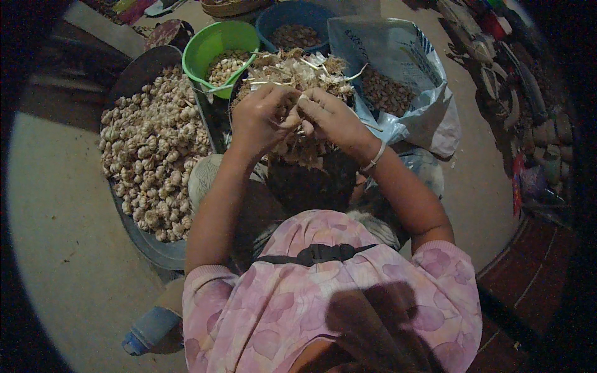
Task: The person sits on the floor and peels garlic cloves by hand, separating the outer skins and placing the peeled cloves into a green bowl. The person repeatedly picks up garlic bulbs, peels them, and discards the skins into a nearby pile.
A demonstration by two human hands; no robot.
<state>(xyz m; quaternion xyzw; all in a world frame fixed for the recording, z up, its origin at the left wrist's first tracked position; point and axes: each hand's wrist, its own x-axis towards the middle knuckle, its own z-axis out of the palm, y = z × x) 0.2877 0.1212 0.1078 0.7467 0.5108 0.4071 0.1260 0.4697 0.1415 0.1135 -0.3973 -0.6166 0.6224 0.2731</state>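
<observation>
My left hand (pixel 263 116) and my right hand (pixel 331 116) meet over a container heaped with dry garlic skins, roots and stalks (pixel 308 70). A small pale piece, seemingly a garlic clove (pixel 304 98), is pinched at the fingertips of my right hand. The fingers of my left hand curl against it from the other side; whether they grip it too is partly hidden. Garlic bulbs (pixel 154 149) fill a large metal tray (pixel 144 252) on the left. Pale peeled-looking cloves (pixel 226 67) lie in a bright green plastic bucket (pixel 196 42).
Behind the heap stands a blue plastic tub (pixel 280 18) with brownish cloves. A white woven plastic sack (pixel 392 42), open at the top, holds more brownish cloves (pixel 387 93) at the right. Assorted items lie along the far right edge, beside reddish-brown tiles (pixel 527 279).
</observation>
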